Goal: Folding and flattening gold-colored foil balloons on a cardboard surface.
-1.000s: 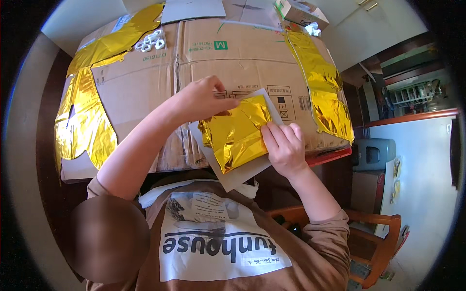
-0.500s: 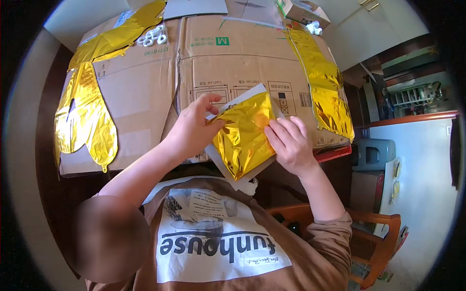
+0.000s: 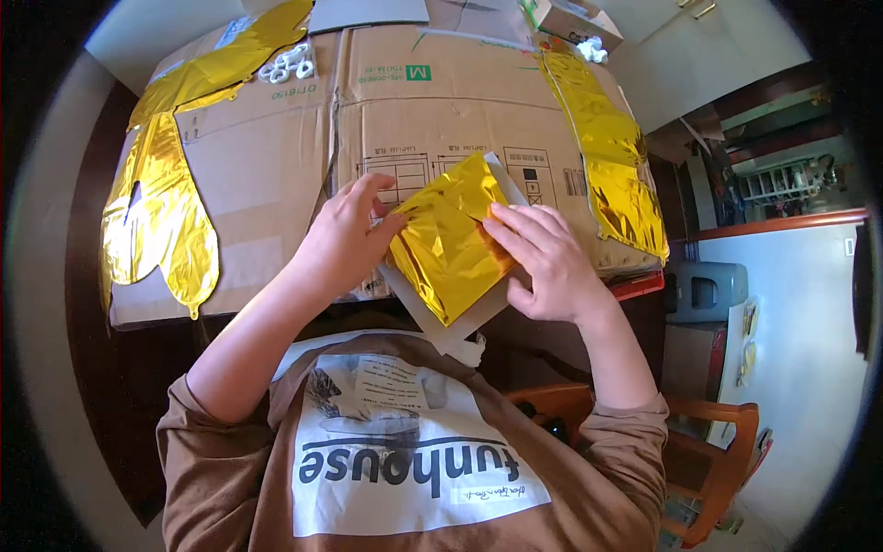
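A folded gold foil balloon (image 3: 452, 248) lies over a grey-white card (image 3: 501, 299), tilted like a diamond at the near edge of the cardboard. My left hand (image 3: 348, 230) is at its left corner; the thumb rests on the foil, while the curved fingers stand apart from it. Across the right side of the foil stretch the fingers of my right hand (image 3: 549, 262), laid on its edge, with the thumb spread below. Some of the card is hidden under the foil and my right hand.
Brown cardboard (image 3: 267, 147) covers the table. Flat gold foil balloons lie at the left (image 3: 166, 202) and right (image 3: 612, 152). White rings (image 3: 287, 64) sit at the back left, a small open box (image 3: 575, 23) at the back right. A wooden chair (image 3: 727, 451) stands on my right.
The foil now lies flatter and has shifted up and left over the card, baring more card at the lower right. Both hands moved slightly left with it.
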Available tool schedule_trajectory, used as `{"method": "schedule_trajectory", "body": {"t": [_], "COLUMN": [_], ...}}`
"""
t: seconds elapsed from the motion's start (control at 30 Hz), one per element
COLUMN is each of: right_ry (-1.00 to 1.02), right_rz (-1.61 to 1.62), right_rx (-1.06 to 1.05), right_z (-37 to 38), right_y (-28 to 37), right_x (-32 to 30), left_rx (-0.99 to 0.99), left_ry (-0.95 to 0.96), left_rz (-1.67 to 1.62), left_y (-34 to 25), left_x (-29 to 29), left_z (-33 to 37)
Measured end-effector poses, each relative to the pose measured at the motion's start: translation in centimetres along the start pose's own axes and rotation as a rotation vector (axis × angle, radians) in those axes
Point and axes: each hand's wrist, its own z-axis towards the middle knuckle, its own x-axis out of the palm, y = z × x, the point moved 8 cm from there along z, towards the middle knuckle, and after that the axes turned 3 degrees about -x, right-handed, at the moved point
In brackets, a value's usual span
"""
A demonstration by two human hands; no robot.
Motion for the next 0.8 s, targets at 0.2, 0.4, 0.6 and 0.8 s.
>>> {"method": "schedule_trajectory", "body": {"t": [0.2, 0.4, 0.6, 0.8], "right_ry": [-0.024, -0.079, -0.187, -0.254], "right_rz": [0.066, -0.038, -0.113, 0.145], "right_rx": [0.117, 0.193, 0.365, 0.499], "right_z": [-1.9, -2.7, -1.6, 1.1], "right_y": [-2.3, -1.7, 0.6, -0.7], "right_x": [1.2, 3.6, 5.2, 2.0], "left_rx": [0.103, 0.084, 0.296, 0.233], "left_ry": [-0.117, -0.093, -0.184, -0.058], "left_rz": [0.113, 0.103, 0.118, 0.107], "left_y": [-0.5, -1.4, -0.3, 1.1], "left_x": [-0.7, -0.9, -0.6, -2.6], "left_z": [-0.7, -3.7, -3.6, 1.4]}}
